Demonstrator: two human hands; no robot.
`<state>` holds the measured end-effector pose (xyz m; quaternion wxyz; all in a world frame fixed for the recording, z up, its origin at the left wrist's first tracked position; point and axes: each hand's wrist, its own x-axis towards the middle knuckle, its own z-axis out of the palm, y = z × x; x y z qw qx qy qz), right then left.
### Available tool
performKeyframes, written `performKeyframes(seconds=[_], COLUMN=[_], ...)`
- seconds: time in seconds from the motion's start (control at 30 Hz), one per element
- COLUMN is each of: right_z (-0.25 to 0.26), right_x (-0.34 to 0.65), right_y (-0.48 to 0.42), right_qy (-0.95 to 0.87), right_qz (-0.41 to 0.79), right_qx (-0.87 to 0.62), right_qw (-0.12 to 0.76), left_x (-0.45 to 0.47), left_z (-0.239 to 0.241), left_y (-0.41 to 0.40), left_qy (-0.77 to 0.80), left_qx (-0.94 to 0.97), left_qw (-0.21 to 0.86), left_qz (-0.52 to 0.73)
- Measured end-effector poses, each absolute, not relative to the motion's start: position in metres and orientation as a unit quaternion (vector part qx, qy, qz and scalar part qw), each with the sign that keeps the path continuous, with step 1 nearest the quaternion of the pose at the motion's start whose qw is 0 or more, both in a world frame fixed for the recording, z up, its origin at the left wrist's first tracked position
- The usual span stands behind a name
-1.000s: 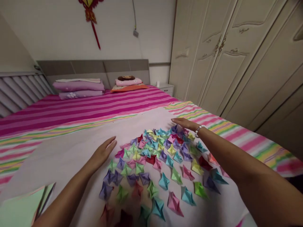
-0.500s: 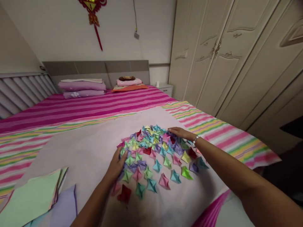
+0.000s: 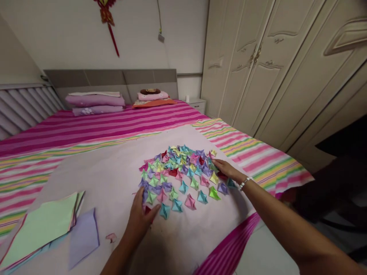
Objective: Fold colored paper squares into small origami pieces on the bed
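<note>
A pile of small, many-coloured folded paper pieces, shaped like little boats (image 3: 183,186), lies on a pale sheet (image 3: 106,168) spread over the bed. My left hand (image 3: 142,212) rests at the near left edge of the pile, thumb and fingers apart. Beneath it a red piece (image 3: 148,211) is partly covered. At the right edge my right hand (image 3: 228,169), with a white bead bracelet (image 3: 245,183) on its wrist, touches the outer pieces with fingers stretched out. Neither hand grips a piece.
Green paper sheets (image 3: 43,225) and a purple sheet (image 3: 84,236) lie at the left. Folded purple bedding (image 3: 96,101) and a pink pillow (image 3: 151,96) sit by the headboard (image 3: 109,81). A cream wardrobe (image 3: 263,76) stands along the right.
My left hand has moved toward me along the pile's left edge, down to the red piece. My right hand has slid down the right edge. The view has shifted slightly.
</note>
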<state>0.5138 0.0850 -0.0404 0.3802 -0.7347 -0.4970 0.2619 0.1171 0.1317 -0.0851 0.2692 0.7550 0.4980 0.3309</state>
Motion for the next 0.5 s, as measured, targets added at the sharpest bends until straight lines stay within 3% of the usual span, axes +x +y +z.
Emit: performKeyframes(seconds=[0.17,0.33,0.5], right_z=[-0.030,-0.014,-0.024], right_x=[0.516,0.547,0.538], right_y=[0.072,0.099,0.133], right_qy=[-0.514,-0.490,-0.518], right_qz=[0.229,0.169,0.205], right_qx=[-0.736,-0.762,-0.738], right_qw=[0.376,0.389,0.382], left_x=[0.154,0.141,0.144], left_z=[-0.077,-0.075,-0.077], left_y=[0.120,0.122,0.119], left_qy=[0.456,0.513,0.523], left_qx=[0.774,0.750,0.756], left_qw=[0.284,0.216,0.230], left_qz=[0.335,0.357,0.318])
